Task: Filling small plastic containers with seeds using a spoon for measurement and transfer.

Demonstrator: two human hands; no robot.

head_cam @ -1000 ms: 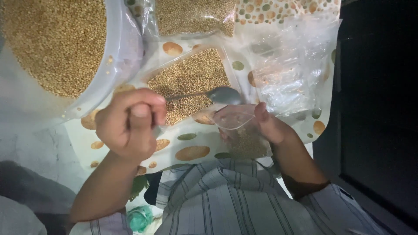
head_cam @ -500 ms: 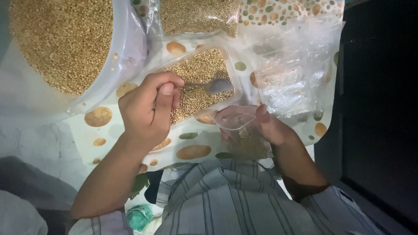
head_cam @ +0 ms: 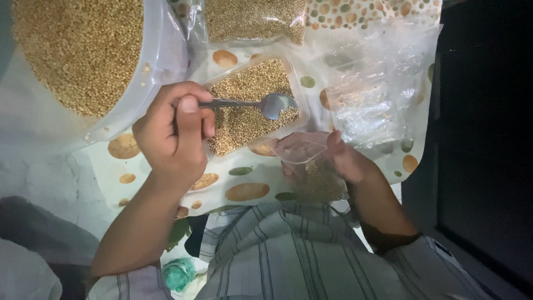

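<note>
At frame centre, the left hand (head_cam: pixel 175 133) grips a metal spoon (head_cam: pixel 261 104) over a grain-filled tray (head_cam: pixel 252 105); the right hand (head_cam: pixel 347 158) pinches open a small clear bag (head_cam: pixel 308 166) just below.

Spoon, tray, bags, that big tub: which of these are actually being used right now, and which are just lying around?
In use:
left hand holding spoon
tray of grain under the spoon
right hand holding small bag open

Lying about:
big tub of grain
filled bag
pile of empty bags
spotted cloth
</note>
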